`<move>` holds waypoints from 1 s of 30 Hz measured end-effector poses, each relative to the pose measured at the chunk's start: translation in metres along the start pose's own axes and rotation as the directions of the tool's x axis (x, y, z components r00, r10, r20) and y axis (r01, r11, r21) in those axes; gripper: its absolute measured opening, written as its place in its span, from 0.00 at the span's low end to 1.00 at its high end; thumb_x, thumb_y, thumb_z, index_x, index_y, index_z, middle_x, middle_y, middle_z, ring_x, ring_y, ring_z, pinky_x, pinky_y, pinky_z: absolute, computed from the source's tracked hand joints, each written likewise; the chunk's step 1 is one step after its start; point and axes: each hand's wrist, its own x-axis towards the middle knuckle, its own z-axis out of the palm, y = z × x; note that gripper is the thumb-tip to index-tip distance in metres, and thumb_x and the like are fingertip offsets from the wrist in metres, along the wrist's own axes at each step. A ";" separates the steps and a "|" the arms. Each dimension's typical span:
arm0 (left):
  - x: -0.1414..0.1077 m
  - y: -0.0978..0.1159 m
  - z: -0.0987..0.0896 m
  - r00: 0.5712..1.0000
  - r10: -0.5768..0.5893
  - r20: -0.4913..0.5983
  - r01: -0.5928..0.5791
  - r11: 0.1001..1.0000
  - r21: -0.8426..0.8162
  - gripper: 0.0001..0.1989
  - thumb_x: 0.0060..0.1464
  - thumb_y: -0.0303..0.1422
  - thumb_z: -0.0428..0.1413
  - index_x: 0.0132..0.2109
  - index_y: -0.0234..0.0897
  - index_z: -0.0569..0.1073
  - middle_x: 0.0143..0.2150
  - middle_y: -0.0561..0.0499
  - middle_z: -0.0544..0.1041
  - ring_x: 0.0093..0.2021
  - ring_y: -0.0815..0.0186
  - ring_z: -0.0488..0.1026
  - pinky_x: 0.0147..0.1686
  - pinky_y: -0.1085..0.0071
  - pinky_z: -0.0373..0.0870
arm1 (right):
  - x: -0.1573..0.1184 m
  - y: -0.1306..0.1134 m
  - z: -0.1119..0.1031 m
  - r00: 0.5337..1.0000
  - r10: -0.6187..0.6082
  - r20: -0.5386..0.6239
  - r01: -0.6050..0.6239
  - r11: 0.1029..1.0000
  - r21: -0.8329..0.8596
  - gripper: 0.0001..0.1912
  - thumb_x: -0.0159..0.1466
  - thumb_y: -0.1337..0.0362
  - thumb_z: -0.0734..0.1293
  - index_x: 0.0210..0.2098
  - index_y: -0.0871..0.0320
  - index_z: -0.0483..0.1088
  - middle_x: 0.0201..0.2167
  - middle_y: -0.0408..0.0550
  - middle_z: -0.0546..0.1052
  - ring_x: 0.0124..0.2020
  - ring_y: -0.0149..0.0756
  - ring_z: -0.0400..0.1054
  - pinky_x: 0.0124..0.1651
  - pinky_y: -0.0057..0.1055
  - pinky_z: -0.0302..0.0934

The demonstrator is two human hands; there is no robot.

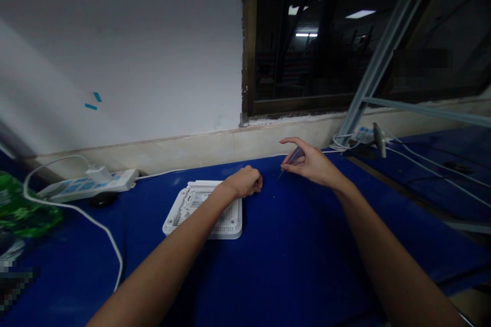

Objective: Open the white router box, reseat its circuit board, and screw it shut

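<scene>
Head view: your right hand (312, 162) pinches a small screwdriver (293, 156), tip down, fingers closed on its handle. Your left hand (245, 182), curled into a fist, rests on the far edge of the white plastic router casing (226, 222), which lies flat on the blue table mat (307, 245).

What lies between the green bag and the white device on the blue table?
In the head view, a power strip with a white plug in it, and a white cable looping beside it.

A plastic casing (202, 209) lies on the table (299, 235), a power strip (86, 186) to its left.
</scene>
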 end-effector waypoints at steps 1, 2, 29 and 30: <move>0.000 0.000 0.000 1.000 0.007 0.000 -0.007 1.000 -0.010 0.13 0.48 0.16 0.57 0.36 0.32 0.81 0.31 0.48 0.81 0.31 0.65 0.77 0.33 0.74 0.69 | 0.000 0.001 0.000 1.000 0.003 0.000 -0.003 1.000 0.002 0.33 0.56 0.64 0.74 0.59 0.49 0.62 0.33 0.44 0.80 0.32 0.39 0.78 0.36 0.32 0.74; 0.000 0.001 0.000 1.000 0.013 -0.002 -0.013 1.000 -0.021 0.13 0.48 0.16 0.56 0.36 0.32 0.81 0.31 0.48 0.81 0.31 0.65 0.77 0.32 0.74 0.69 | 0.000 0.002 -0.001 1.000 0.006 0.000 -0.006 1.000 0.005 0.33 0.56 0.64 0.74 0.59 0.49 0.62 0.33 0.44 0.81 0.32 0.39 0.78 0.36 0.32 0.74; -0.005 0.016 0.005 0.941 0.331 -0.067 -0.313 0.929 0.198 0.07 0.58 0.22 0.58 0.40 0.36 0.80 0.47 0.45 0.78 0.48 0.59 0.76 0.49 0.67 0.70 | 0.000 0.017 -0.009 0.999 -0.005 -0.054 0.006 0.999 0.035 0.33 0.56 0.63 0.74 0.59 0.50 0.63 0.33 0.44 0.81 0.33 0.41 0.79 0.38 0.33 0.75; -0.005 0.016 0.004 0.944 0.320 -0.075 -0.300 0.932 0.204 0.08 0.58 0.22 0.58 0.39 0.35 0.80 0.47 0.45 0.78 0.48 0.59 0.76 0.49 0.67 0.70 | 0.000 0.017 -0.009 0.998 -0.004 -0.056 0.006 0.999 0.037 0.33 0.56 0.62 0.74 0.59 0.50 0.63 0.33 0.44 0.81 0.33 0.41 0.79 0.38 0.34 0.75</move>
